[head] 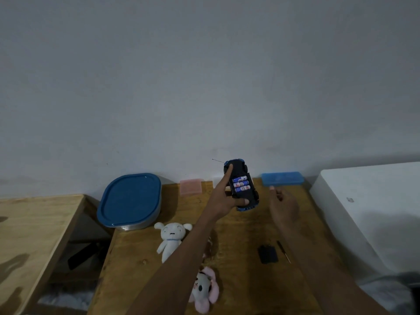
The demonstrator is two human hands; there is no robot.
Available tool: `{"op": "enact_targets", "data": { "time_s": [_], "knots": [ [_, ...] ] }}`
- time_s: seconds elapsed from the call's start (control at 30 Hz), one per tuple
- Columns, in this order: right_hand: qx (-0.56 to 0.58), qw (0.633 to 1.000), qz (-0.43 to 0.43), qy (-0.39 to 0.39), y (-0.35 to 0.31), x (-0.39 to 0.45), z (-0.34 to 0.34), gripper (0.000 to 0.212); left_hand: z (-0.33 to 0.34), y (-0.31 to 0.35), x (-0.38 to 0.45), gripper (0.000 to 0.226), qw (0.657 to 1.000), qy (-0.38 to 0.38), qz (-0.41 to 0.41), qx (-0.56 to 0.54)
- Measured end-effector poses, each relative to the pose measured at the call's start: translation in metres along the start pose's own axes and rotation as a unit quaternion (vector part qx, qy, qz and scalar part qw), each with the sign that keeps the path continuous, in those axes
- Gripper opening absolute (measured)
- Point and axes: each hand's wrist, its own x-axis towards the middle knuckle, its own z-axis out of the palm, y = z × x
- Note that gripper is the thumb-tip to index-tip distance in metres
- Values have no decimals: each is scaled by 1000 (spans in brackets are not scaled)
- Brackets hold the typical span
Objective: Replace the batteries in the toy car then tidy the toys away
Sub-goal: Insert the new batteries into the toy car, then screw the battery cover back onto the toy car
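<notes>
Toy car held belly-up above the far side of the table

The left hand (223,196) grips the blue toy car (241,185), its open compartment showing three batteries (241,184); the right hand (284,204) hovers beside it, fingers loosely curled, holding nothing.

Table (145,251) of pale, matt grained wood; toy car (241,185) of glossy blue and black plastic; white plush toy (171,241) of soft cloth; container lid (129,198) of smooth blue plastic.
</notes>
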Motion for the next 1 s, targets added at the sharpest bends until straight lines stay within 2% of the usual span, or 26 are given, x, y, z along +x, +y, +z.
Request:
{"op": "enact_targets", "data": {
  "time_s": [0.23, 0.33, 0.43, 0.53, 0.73, 0.83, 0.9, 1.0],
  "knots": [
    [-114, 989, 74, -55, 94, -15, 13, 8, 11, -18, -2, 115, 1000, -15, -14, 16],
    [-214, 963, 121, -115, 123, -21, 15, 21, 14, -27, -2, 115, 999, -18, -27, 6],
    [-240, 949, 107, -176, 138, -29, 16, 26, 16, -35, -1, 115, 999, -19, -33, 7],
    [-242, 948, 109, -178, 144, -36, 19, 30, 18, -42, -2, 116, 999, -20, -47, 11],
    [-286, 935, 74, -194, 155, -45, 22, 58, 19, -50, -4, 117, 998, -20, -59, 13],
    [-261, 941, 78, -202, 160, -45, 21, 61, 19, -51, -5, 117, 998, -19, -64, 9],
    [-242, 944, 93, -204, 159, -43, 18, 55, 18, -50, -5, 117, 998, -20, -65, 11],
    [-232, 951, 74, -190, 156, -37, 15, 20, 15, -48, -6, 117, 998, -18, -62, 15]
  ]
}}
